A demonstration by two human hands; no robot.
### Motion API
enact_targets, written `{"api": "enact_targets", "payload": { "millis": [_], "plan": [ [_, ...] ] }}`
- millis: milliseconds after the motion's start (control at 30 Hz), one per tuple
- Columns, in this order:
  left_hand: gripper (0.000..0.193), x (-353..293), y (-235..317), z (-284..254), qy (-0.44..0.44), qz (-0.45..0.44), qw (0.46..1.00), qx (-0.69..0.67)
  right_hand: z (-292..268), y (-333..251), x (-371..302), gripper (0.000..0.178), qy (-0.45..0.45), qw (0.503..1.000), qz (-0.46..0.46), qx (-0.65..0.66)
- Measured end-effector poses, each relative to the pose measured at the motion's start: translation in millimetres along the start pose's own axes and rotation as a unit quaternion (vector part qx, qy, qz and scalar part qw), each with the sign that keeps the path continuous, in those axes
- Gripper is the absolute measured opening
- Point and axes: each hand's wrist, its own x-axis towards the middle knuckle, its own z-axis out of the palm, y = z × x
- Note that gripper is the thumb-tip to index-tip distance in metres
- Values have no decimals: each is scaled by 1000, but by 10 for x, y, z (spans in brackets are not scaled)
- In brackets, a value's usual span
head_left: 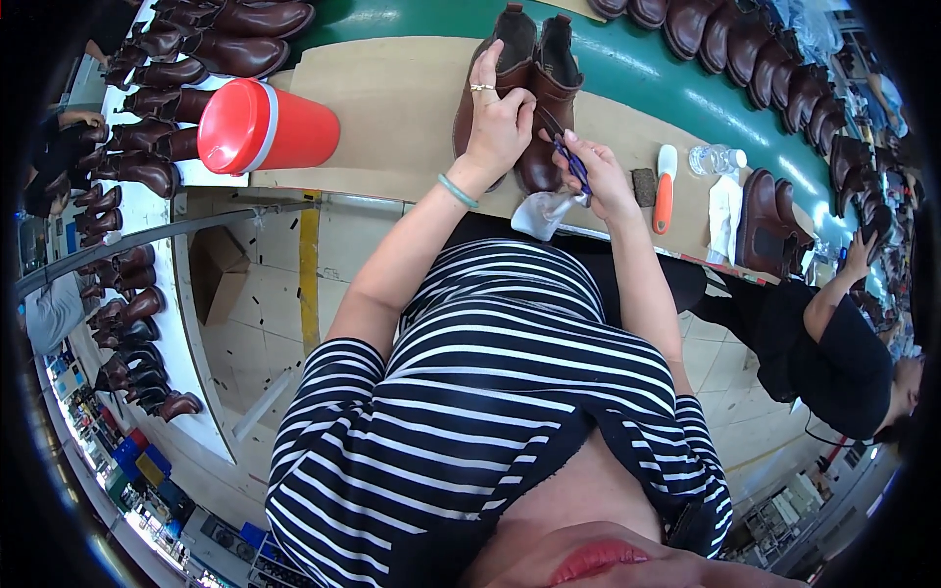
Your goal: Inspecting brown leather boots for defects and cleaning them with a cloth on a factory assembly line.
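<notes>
A pair of dark brown ankle boots stands on the cardboard-covered bench in front of me, toes toward me. My left hand is over the left boot, with thumb and forefinger pinched together near the right boot and the other fingers raised. Whatever the pinch holds is too small to make out. My right hand grips small scissors with purple handles, their dark blades pointing at the right boot's side, close to my left fingertips. A white cloth hangs below the right hand at the bench edge; whether that hand holds it, I cannot tell.
A red jug with a white band lies left on the cardboard. Rightward are a brown block, an orange-handled brush, a clear bottle and another boot pair. Many boots line the green surface. A co-worker reaches in at right.
</notes>
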Motion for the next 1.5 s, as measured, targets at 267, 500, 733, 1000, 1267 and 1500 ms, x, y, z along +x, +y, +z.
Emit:
{"api": "enact_targets", "payload": {
  "millis": [267,500,733,1000,1267,1500],
  "plan": [
    [4,-13,-17,13,3,-9,1000,-15,3,-22,117,32,42,998,30,31],
    [4,-31,-54,-32,-20,-24,999,-42,28,-49,137,32,45,998,26,23],
    [8,26,-6,-64,-21,-15,1000,0,32,-55,129,32,52,998,19,20],
    [5,35,-14,39,-4,-18,1000,-4,-96,-59,-94,40,33,999,22,22],
    [9,42,18,37,-34,-12,999,23,-311,-236,-540,38,101,995,-9,20],
    [10,44,5,7,-43,-5,999,14,-1299,-567,-1275,33,315,922,-43,-223]
  ]
}}
